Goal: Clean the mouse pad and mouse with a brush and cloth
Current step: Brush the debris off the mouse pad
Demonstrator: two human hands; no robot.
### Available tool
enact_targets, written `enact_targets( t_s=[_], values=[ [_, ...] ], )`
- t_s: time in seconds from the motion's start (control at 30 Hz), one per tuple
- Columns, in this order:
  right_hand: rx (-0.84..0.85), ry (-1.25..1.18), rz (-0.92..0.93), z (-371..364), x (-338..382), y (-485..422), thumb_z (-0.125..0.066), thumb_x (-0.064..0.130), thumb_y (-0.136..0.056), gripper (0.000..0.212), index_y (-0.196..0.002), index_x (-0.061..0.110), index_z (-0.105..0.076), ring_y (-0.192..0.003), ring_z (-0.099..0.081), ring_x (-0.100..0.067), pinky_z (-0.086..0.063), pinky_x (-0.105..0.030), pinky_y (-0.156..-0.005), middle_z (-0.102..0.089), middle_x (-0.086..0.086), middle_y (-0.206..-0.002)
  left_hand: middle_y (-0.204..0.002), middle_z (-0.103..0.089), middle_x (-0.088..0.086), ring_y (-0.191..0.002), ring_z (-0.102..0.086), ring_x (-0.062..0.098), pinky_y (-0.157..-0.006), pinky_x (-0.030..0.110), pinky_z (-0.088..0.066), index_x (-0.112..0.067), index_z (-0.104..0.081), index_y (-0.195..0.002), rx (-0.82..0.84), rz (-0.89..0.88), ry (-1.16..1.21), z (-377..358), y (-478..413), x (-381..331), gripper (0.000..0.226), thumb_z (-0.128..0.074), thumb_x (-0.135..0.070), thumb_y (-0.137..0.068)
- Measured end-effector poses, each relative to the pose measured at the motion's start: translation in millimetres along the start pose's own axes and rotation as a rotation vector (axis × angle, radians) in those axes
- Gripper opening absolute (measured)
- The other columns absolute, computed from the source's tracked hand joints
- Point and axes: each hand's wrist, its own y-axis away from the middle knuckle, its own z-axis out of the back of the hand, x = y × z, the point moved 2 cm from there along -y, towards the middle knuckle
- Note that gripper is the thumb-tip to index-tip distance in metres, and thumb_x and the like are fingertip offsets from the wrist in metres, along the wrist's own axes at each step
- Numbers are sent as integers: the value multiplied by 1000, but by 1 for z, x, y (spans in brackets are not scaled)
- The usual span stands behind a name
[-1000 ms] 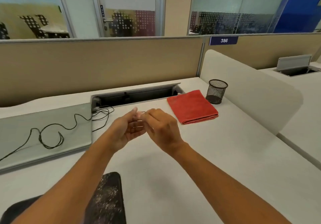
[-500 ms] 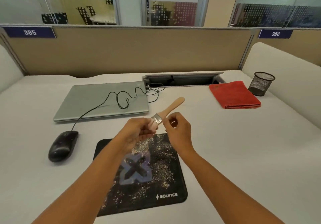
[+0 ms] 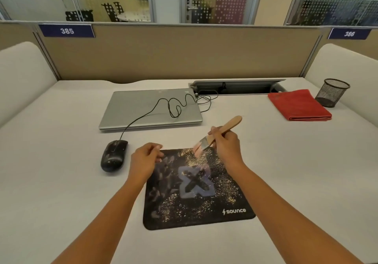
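A black mouse pad (image 3: 196,204) with a blue X lies on the desk, strewn with pale crumbs. My right hand (image 3: 227,147) grips a wooden-handled brush (image 3: 223,129), its bristles touching the pad's far edge. My left hand (image 3: 144,160) rests at the pad's far left corner, fingers curled, holding nothing that I can see. A black wired mouse (image 3: 113,155), dusted with specks, sits left of the pad. A folded red cloth (image 3: 298,105) lies at the far right.
A closed grey laptop (image 3: 143,112) lies behind the pad with the mouse cable (image 3: 173,106) looped over it. A black mesh cup (image 3: 331,92) stands beside the cloth. An open cable tray (image 3: 237,86) runs along the back. Partitions wall in the desk.
My hands have parted: the left let go of the bristles and dropped to the pad's corner, the right lowered the brush onto the pad. The view swung left and down.
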Motion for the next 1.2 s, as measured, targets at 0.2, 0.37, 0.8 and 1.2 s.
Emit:
enact_targets(
  t_s=[0.2,0.37,0.8,1.2],
  values=[
    [58,267,83,-20,5,-2,-41,32,-96,38,-97,4,-67,-75,-61,-27,-50,-37,-72,-69,-15,-86,-134,-51,10,-127,-43,24,-107,34,-30,-10,-48,-130,14,-231,-481,12,1,52,37,-39,-26,-98],
    [209,328,103,-54,8,3,-51,27,-93,22,-99,10,-64,-73,-59,-19,-52,-38,-80,-71,-12,-90,-154,-20,0,-144,-8,18,-117,38,-3,-21,-21,-146,111,-277,-776,7,-5,68,47,-24,-33,-100],
    [70,928,33,3,15,-20,-51,33,-91,24,-97,11,-60,-69,-51,-19,-37,-26,-56,-56,-1,-77,-157,-12,-1,-145,0,17,-116,40,2,-21,-14,-148,100,-289,-886,2,-7,75,48,-16,-31,-100],
    [239,440,-127,-25,0,-9,-47,27,-94,24,-106,18,-66,-61,-52,-13,-45,-28,-63,-70,-8,-96,-157,-11,1,-145,-5,18,-117,37,-1,-19,-12,-148,126,-283,-863,2,-5,74,49,-16,-32,-100]
  ],
)
